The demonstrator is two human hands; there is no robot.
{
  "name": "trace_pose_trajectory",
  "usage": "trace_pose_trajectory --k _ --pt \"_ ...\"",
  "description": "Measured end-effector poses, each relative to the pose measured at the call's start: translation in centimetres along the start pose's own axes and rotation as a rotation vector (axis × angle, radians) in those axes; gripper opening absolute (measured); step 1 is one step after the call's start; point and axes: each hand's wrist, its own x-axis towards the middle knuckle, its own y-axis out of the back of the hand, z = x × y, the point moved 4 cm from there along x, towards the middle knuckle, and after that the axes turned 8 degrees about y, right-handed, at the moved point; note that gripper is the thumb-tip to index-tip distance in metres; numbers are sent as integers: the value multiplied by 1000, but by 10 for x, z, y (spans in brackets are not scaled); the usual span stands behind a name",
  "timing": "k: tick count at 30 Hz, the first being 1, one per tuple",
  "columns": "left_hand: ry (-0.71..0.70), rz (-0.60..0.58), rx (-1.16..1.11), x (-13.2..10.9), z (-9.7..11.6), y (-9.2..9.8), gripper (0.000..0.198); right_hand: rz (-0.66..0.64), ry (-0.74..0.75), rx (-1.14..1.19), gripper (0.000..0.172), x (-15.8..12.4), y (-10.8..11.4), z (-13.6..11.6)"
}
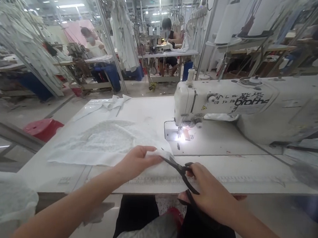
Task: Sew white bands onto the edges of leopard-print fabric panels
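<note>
**Limp cloth (110,137) in the left hand (139,159), scissors (182,169) in the right (208,192)!**

And here's the grip: the left thumb and forefinger close on the cloth at its near right corner, a light pinch. At three o'clock from it, the right hand is wrapped round the black handles, its loops spread wide, blades angled toward the left fingertips. Whether fabric lies between those blades, no one can tell from here.

Now the cloth itself! White, thin-looking, a pale patterned panel on it, it spreads flat toward nine o'clock on the table (148,114). It should be light and soft, quick to crease or drag, with no stiffness to hold a line. The edge looks the place to take it, close to the blades yet with fingertips clear, the flat table bearing the rest. The scissors look firm and heavier, best held by those loops.

Further out, the sewing machine (189,103) stands at two o'clock, its lamp bright over the needle. White scraps (109,106) lie near eleven, and a red roll (41,128) sits beyond the table's edge, between nine and ten.
</note>
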Motion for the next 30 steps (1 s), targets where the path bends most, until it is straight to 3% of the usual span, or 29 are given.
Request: trace_pose_trajectory --k 5,11,14,17,19,23,30 --pt "-32 -82 10 -13 10 -23 25 96 14 -29 30 -17 -5 -10" --pt "88 -289 -44 -12 -2 -53 26 95 -91 94 27 -57 -27 20" --pt "175 -415 -215 -4 -8 -64 24 229 -104 180 22 -62 -17 26" --pt "200 -488 -407 3 -7 -70 17 343 -28 258 19 -50 0 15" --pt "212 -500 -426 4 -6 -72 17 370 39 284 23 -38 9 3" --pt "208 -466 -437 2 -7 -73 18 366 108 280 11 -16 11 -14" --pt "120 -401 -318 5 -10 -71 13 462 87 408 13 -12 -5 -6"
